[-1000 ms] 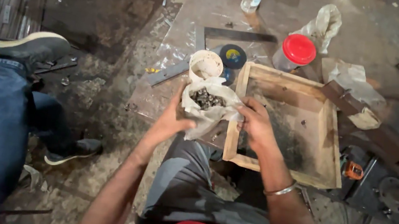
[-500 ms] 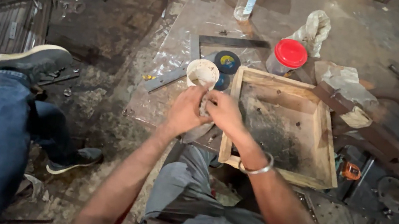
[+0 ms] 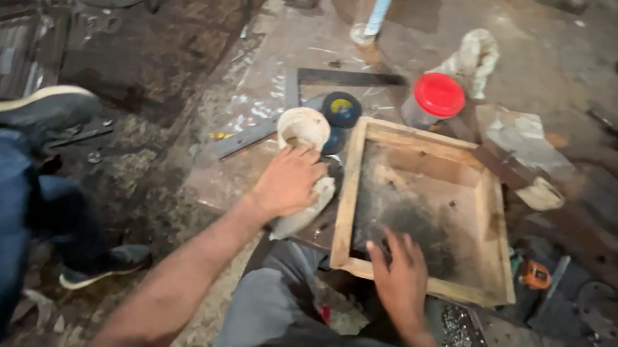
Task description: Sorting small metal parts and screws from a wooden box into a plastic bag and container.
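My left hand (image 3: 288, 183) is closed over a crumpled whitish plastic bag (image 3: 308, 209), pressing it down on the metal plate beside a square wooden frame (image 3: 350, 195). Just beyond the fingers stands a small white cup (image 3: 303, 127). My right hand (image 3: 398, 271) hovers with spread fingers over the near edge of the wooden frame, holding nothing. The frame's inside is dark and dusty.
A jar with a red lid (image 3: 434, 100), a dark round disc with a yellow centre (image 3: 341, 110), a metal square (image 3: 297, 84) and a plastic bottle (image 3: 373, 7) lie beyond the frame. Another person's jeans leg and shoe (image 3: 26, 112) are at left. Scrap metal (image 3: 614, 269) at right.
Both hands held the open bag of small dark pieces together; now the left hand has set the closed bag down and the right hand has moved over to the frame's near edge.
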